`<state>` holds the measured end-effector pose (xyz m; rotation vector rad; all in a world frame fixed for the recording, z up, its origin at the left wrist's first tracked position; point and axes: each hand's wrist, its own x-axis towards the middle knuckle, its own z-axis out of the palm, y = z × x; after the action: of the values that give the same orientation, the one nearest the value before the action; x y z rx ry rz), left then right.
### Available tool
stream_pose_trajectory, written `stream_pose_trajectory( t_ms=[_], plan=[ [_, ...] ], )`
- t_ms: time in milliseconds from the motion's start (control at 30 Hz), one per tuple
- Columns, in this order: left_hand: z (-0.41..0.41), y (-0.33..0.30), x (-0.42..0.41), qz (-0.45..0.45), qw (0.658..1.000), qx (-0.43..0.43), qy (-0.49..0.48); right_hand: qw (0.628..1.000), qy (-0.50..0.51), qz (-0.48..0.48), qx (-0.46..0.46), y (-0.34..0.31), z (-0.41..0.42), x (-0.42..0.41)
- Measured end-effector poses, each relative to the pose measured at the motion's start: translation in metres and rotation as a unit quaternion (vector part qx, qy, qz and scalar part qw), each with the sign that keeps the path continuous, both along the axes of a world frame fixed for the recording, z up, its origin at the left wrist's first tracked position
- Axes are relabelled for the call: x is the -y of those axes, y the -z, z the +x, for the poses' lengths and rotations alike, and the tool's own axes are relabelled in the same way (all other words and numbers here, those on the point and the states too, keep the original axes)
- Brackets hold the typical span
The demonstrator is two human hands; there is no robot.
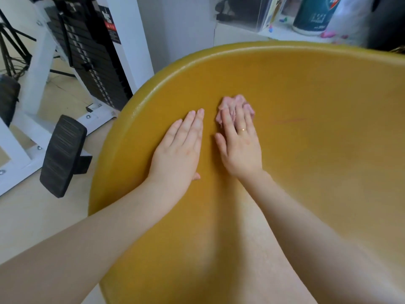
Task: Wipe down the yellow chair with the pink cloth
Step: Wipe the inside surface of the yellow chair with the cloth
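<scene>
Yellow chair [317, 139] filled most of view, seen from above. We laid left hand [177, 150] flat on its surface near left rim, fingers straight and together, holding nothing. Our right hand [240, 148], just beside left, pressed crumpled pink cloth [236, 102] against chair with extended fingers, cloth bunched under fingertips, not clenched. Gold ring [242, 129] on right hand. Beyond rim: black weight stack [94, 62], black foot pad [63, 154], pale floor [32, 216], teal canister [315, 14].

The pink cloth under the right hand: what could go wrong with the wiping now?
The pink cloth is bunched small under the fingers of the right hand, so passes may be narrow and could miss the reddish streak on the yellow chair. The left hand lies flat on the chair and may leave prints.
</scene>
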<state>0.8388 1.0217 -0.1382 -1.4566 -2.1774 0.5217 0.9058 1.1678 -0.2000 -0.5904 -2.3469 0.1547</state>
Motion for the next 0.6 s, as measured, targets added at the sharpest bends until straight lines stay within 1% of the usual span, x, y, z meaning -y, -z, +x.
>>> stream_pose_trajectory(
  t_ms=[100,167,233,300,400,467,533,600],
  plan=[
    [-0.005,-0.007,-0.007,0.021,0.999,-0.018,0.017,0.995,0.036,0.055,-0.076,-0.046,-0.025,-0.026],
    [-0.006,-0.005,-0.016,0.020,1.000,-0.014,0.015,0.993,0.030,0.063,-0.092,-0.052,-0.026,-0.029],
    [-0.004,0.000,-0.024,0.003,1.000,0.000,0.002,0.994,0.011,0.063,-0.087,-0.043,-0.023,-0.029],
    [-0.002,0.005,-0.027,0.007,1.000,-0.003,0.005,0.997,-0.008,0.052,-0.047,-0.018,-0.007,-0.026],
    [-0.002,0.004,-0.025,0.015,1.000,-0.022,0.013,0.997,-0.048,0.029,0.058,0.039,0.044,-0.012],
    [0.000,0.004,-0.029,0.005,1.000,-0.022,0.011,0.992,-0.057,0.018,0.109,0.066,0.077,-0.001],
    [0.005,0.002,-0.040,-0.002,1.000,-0.024,0.007,0.990,-0.046,0.018,0.130,0.072,0.092,0.003],
    [0.010,-0.001,-0.053,-0.013,1.000,-0.015,0.003,0.988,-0.029,0.026,0.147,0.063,0.091,0.002]
  ],
)
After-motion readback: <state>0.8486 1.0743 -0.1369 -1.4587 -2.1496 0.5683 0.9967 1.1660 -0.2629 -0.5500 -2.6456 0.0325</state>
